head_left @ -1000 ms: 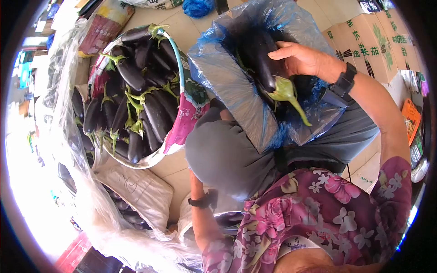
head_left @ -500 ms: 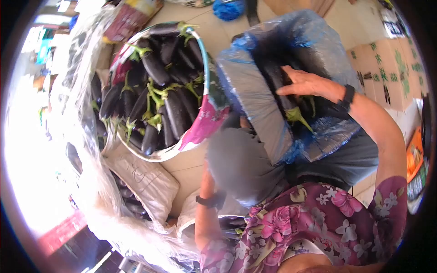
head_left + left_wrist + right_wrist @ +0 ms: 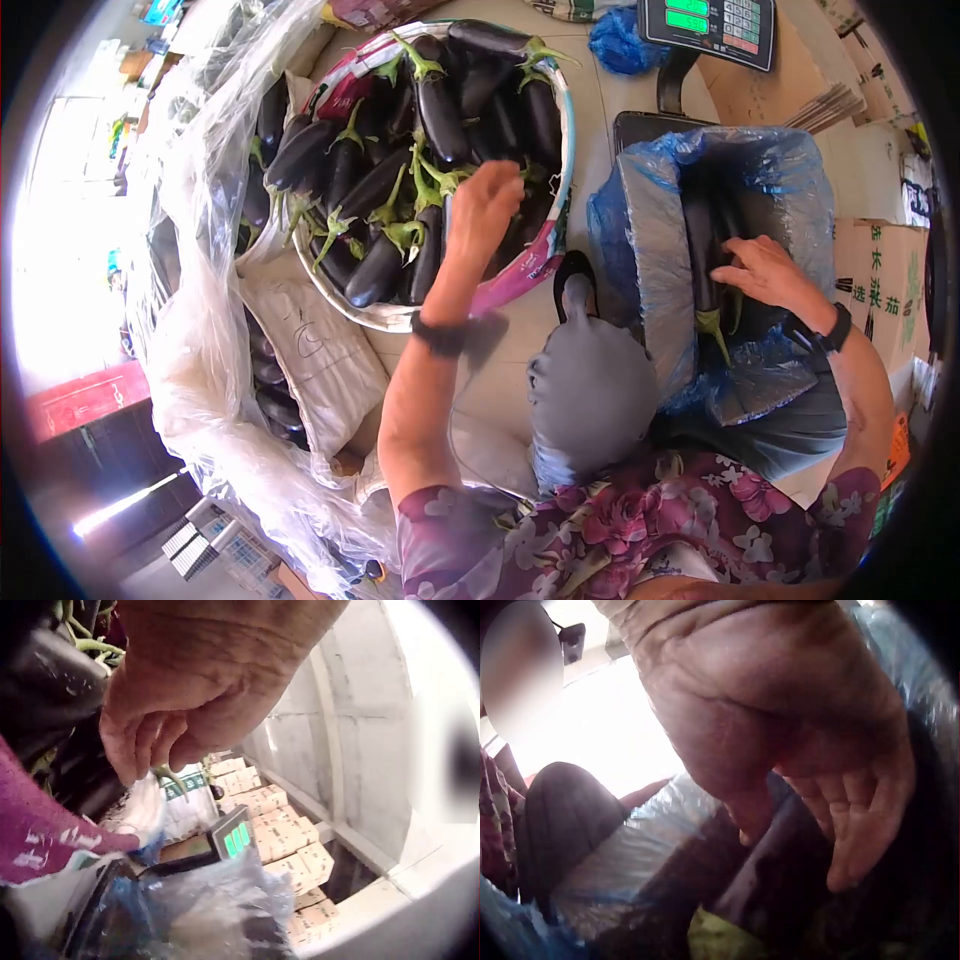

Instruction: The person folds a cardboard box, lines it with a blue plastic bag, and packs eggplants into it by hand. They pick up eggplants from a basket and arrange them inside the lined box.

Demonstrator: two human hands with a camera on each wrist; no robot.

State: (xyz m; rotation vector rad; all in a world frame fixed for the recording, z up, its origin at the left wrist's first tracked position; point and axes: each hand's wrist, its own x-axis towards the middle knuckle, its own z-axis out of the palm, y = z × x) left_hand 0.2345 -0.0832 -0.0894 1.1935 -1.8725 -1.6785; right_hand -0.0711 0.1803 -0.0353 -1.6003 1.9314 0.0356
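Dark purple eggplants (image 3: 437, 115) with green stems fill a round, open-topped bag (image 3: 515, 285) on the left in the head view. Over its near right part is my left hand (image 3: 485, 210), its fingers loosely bent with nothing between them in the left wrist view. To the right, a box lined with blue plastic film (image 3: 660, 230) holds more eggplants. My right hand (image 3: 765, 272) reaches inside it, fingers extended beside a long eggplant (image 3: 700, 245). In the right wrist view, thumb and fingers are spread apart above that eggplant's body, close to its green cap (image 3: 716, 934).
A scale with a lit green display (image 3: 708, 28) stands behind the lined box. Crumpled blue plastic (image 3: 628, 42) lies beside it. A printed carton (image 3: 880, 285) is at right. Clear sheeting (image 3: 200, 340) and a white cloth sack (image 3: 310, 340) lie at left, near more eggplants (image 3: 280, 400).
My left hand has come up from beside the knee to above the bag of eggplants. The right hand's eggplant now lies lower in the lined box, and its fingers have loosened. The head view has shifted.
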